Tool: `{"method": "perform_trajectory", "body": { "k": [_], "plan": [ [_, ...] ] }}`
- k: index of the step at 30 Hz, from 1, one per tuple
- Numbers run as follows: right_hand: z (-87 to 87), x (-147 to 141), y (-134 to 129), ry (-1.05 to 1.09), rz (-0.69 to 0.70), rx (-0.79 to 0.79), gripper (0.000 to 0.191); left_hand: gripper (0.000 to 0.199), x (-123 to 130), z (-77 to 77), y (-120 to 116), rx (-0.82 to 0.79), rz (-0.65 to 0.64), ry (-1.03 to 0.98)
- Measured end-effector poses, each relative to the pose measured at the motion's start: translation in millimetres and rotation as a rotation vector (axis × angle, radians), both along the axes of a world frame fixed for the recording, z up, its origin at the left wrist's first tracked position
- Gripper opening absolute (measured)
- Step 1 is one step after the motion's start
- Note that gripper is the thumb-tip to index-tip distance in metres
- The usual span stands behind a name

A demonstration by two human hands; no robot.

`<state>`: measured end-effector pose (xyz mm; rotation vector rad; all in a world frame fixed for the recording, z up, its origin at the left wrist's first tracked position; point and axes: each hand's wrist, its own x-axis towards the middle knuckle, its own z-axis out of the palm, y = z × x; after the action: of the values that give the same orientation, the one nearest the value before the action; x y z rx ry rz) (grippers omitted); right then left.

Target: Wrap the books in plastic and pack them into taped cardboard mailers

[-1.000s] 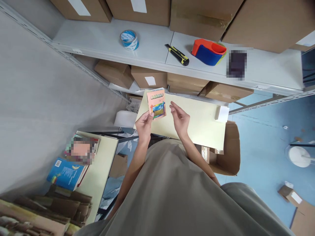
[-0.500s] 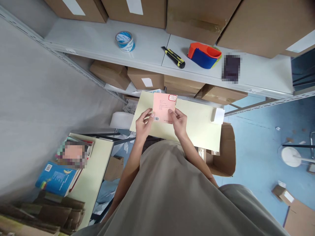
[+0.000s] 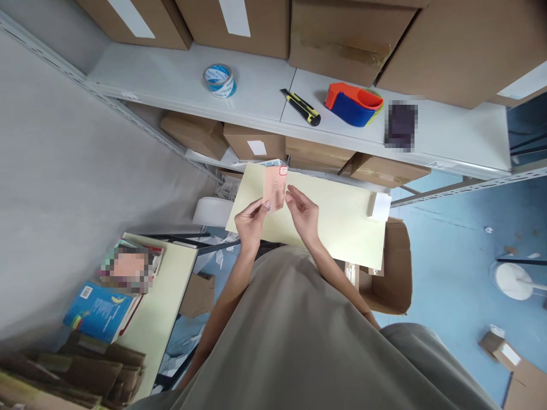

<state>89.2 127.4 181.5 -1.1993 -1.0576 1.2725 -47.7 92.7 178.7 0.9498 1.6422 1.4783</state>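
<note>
A thin pink booklet (image 3: 274, 185) with a red-framed label at its top corner is held up over the pale yellow table (image 3: 342, 219). My left hand (image 3: 251, 222) pinches its lower left corner between thumb and fingers. The booklet is turned at an angle, so its face looks narrow. Just right of it, my right hand (image 3: 303, 213) has its fingers apart and slightly curled, with nothing in them.
A shelf (image 3: 256, 102) ahead bears a tape roll (image 3: 220, 81), a cutter (image 3: 301, 107), an orange and blue dispenser (image 3: 354, 104) and cartons. A white box (image 3: 379, 206) stands at the table's right end. Books (image 3: 100, 310) lie on a left side table; an open carton (image 3: 395, 267) is right.
My right hand has let go of the booklet and moved slightly off its right edge. The booklet has turned from facing me to a slanted angle in my left hand.
</note>
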Motion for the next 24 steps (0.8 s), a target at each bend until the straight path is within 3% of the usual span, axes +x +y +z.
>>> {"method": "perform_trajectory", "body": {
  "k": [5,7,9,12,18,21,24],
  "plan": [
    [3.9,-8,-7,0.088,0.089,-0.02,0.058,0.026,22,11.8,-7,0.195,-0.139,0.306],
    [2.5,-2,-5,0.083,0.065,-0.043,0.055,0.029,21,16.0,-7,0.209,-0.225,0.335],
    [0.1,6,-1,0.067,0.047,-0.055,0.055,0.035,12,18.7,-5,0.169,-0.214,0.346],
    [-2.2,18,5,0.078,0.081,-0.047,0.058,0.044,-8,17.3,1,0.057,-0.084,0.298],
    [-2.6,24,5,0.103,0.145,-0.08,0.068,0.053,-31,3.6,10,0.002,-0.247,-0.104],
    [0.0,26,3,0.122,0.176,-0.042,0.066,0.048,-34,4.3,7,0.025,-0.233,-0.05],
    [6.7,29,1,0.071,0.167,0.107,0.048,0.031,-41,12.6,2,0.099,-0.224,0.131]
  ]
}}
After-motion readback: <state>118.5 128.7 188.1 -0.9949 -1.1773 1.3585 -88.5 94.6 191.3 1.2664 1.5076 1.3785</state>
